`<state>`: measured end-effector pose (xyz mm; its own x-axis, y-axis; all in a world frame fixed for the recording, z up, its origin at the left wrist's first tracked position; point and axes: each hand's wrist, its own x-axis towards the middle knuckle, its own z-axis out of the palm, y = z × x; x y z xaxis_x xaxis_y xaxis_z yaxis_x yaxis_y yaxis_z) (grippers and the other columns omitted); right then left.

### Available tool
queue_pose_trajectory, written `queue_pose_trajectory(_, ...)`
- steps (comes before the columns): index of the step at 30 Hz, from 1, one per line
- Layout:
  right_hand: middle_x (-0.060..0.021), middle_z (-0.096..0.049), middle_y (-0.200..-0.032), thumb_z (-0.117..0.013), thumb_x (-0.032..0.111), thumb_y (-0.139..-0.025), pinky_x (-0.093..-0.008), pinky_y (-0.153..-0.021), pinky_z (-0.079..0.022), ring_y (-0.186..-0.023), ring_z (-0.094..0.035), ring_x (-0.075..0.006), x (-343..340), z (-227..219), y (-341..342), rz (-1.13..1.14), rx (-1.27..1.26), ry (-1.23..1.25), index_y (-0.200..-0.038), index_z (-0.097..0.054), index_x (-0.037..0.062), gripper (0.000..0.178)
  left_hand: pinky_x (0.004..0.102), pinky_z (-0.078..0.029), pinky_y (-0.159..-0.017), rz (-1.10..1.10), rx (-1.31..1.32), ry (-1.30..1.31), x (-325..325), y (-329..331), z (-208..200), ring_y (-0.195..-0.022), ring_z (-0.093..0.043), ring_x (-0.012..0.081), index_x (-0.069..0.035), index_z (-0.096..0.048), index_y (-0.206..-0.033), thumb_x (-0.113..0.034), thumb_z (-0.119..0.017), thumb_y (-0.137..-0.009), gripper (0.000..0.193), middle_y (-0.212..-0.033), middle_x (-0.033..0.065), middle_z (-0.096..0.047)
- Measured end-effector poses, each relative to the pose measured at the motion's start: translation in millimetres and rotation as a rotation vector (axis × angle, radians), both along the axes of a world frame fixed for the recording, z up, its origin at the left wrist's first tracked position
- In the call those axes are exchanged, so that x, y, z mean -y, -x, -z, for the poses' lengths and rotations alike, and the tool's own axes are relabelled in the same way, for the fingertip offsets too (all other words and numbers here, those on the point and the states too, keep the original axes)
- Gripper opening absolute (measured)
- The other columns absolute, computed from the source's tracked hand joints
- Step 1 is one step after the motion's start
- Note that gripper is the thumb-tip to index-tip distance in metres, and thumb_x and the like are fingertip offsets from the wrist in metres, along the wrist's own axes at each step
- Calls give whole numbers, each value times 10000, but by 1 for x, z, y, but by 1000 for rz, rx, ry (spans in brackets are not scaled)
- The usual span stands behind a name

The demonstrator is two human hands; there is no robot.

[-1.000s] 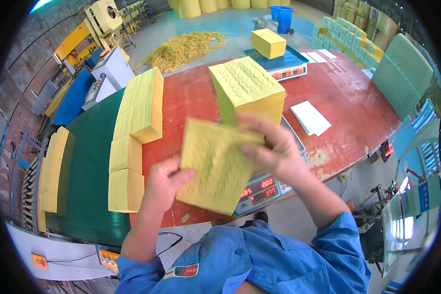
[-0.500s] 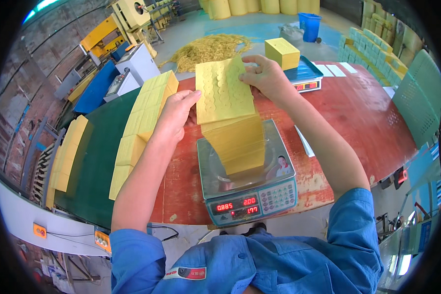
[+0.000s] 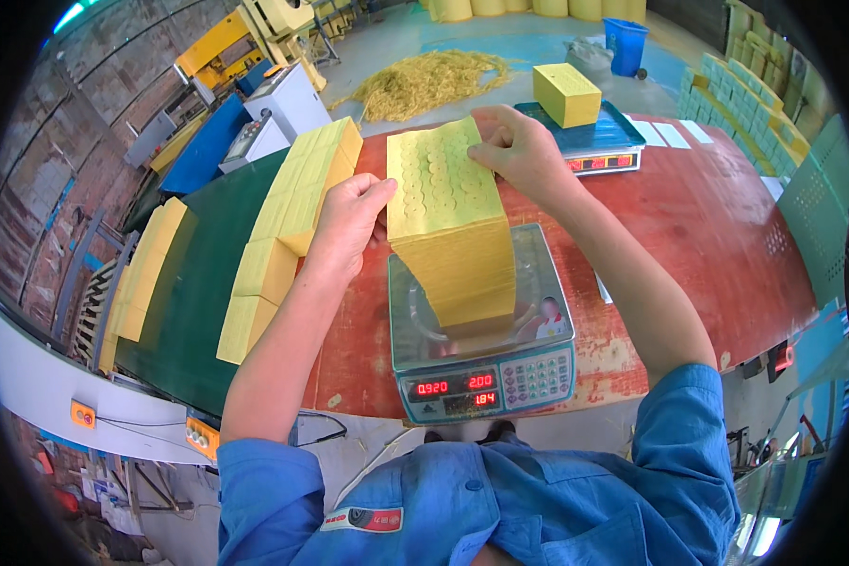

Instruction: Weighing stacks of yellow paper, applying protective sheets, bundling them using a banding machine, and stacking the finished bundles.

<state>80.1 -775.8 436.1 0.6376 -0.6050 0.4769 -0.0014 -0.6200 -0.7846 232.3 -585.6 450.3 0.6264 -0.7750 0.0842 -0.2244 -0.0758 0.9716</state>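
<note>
A tall stack of yellow paper sheets (image 3: 462,269), with rows of scalloped round cuts across its top, stands on the metal pan of a digital scale (image 3: 415,340). My left hand (image 3: 349,222) is closed at the upper left edge of the stack, its thumb and forefinger pinching the top sheets. On the opposite side, my right hand (image 3: 519,156) pinches the far right edge of those sheets with thumb and forefinger. The top sheets lie nearly flush on the pile. Red digits glow on the scale's front panel.
A second scale (image 3: 594,141) behind bears a yellow paper block (image 3: 566,94). More yellow stacks (image 3: 297,189) line the green belt (image 3: 198,274) at left. White slips (image 3: 670,135) lie on the red table (image 3: 707,236). Yellow paper scraps (image 3: 424,83) are heaped on the floor beyond.
The top sheets, held tilted above the pile before, have come down onto it between my two hands. The scale's reading has risen. The view has shifted slightly.
</note>
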Motion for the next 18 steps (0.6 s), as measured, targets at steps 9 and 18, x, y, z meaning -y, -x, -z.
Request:
queue_pose_trajectory(9, -109, -640, -745, -732, 169, -789, -346, -703, -512, -717, -635, -221, -3, 9, 0, 55, 42, 124, -1188, -620, 0, 447, 232, -329, -428, -12, 18, 4, 1, 0, 9, -483, -464, 59, -113, -590, -717, -237, -644, -919, 244, -612, -31, -553)
queue_pose_trajectory(18, -106, -666, -741, -716, 188, -811, -347, -696, -519, -694, -641, -228, -9, 25, -1, 92, 91, 158, -1036, -696, 26, 278, 223, -329, -480, -11, 69, 57, -6, 3, 26, -555, -452, 25, -103, -594, -741, -234, -596, -960, 256, -648, -54, -529)
